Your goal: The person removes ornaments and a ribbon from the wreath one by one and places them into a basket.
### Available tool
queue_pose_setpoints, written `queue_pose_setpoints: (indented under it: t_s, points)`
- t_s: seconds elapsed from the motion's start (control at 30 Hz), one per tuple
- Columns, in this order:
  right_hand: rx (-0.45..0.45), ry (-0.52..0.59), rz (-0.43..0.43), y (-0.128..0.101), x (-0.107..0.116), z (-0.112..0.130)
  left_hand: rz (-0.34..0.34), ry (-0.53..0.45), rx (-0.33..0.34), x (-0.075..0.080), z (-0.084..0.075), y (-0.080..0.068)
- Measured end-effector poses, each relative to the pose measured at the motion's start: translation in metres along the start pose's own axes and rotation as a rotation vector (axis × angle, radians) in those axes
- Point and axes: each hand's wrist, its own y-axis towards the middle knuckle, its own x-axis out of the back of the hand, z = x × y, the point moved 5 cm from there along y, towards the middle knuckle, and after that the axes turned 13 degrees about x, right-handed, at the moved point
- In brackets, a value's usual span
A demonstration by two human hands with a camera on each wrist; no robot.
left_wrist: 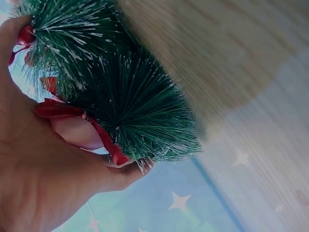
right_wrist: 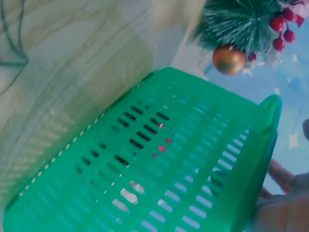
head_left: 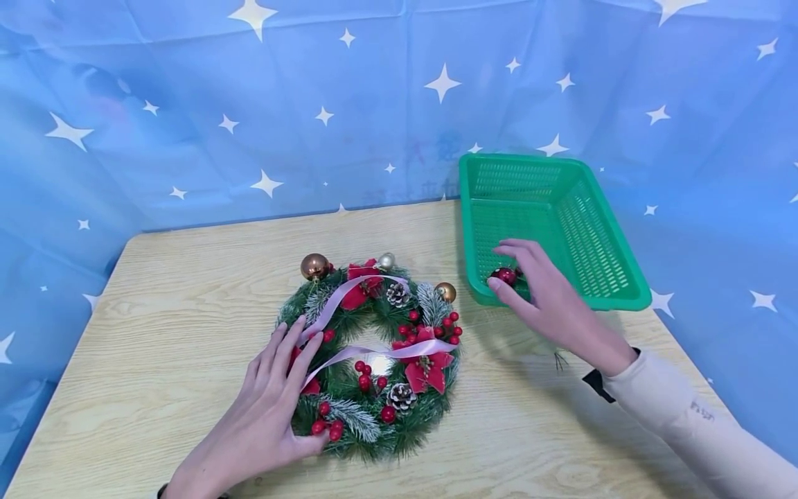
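A green Christmas wreath (head_left: pixel 430 416) with red flowers, berries, pinecones, baubles and a pale lilac ribbon (head_left: pixel 368 352) lies on the table. My left hand (head_left: pixel 268 395) rests on its left side with fingers spread over the ribbon and a red flower; the thumb is by the lower berries. In the left wrist view, the thumb lies beside a red berry (left_wrist: pixel 26 36). My right hand (head_left: pixel 548 298) reaches over the near rim of a green basket (head_left: pixel 623 242). Its spread thumb and fingers are around a dark red bauble (head_left: pixel 503 276); no firm grip shows.
The wooden table (head_left: pixel 168 312) extends left of the wreath. A star-patterned blue cloth (head_left: pixel 374 104) hangs behind it. Copper (head_left: pixel 314 266) and gold (head_left: pixel 446 292) baubles stick out from the wreath's edge. In the right wrist view, thin dark green strands (right_wrist: pixel 19 55) show beside the basket.
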Motion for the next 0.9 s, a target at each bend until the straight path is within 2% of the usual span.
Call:
queue_pose_setpoints:
  t_s: [0.33,0.53,0.73,0.9]
  points:
    - [0.270,-0.093,-0.026,-0.001,-0.013,0.035,-0.008,-0.002,-0.012,0.001,0.003,0.000]
    - [0.368,-0.081,0.011,-0.008,-0.028,0.054,-0.001,-0.006,-0.016,0.001,0.003,-0.002]
    - [0.479,-0.109,-0.002,-0.014,-0.039,0.075,0.003,-0.015,-0.018,0.002,0.005,0.000]
    - [0.490,-0.080,0.009,-0.016,-0.045,0.080,0.023,-0.017,-0.005,0.001,0.007,0.002]
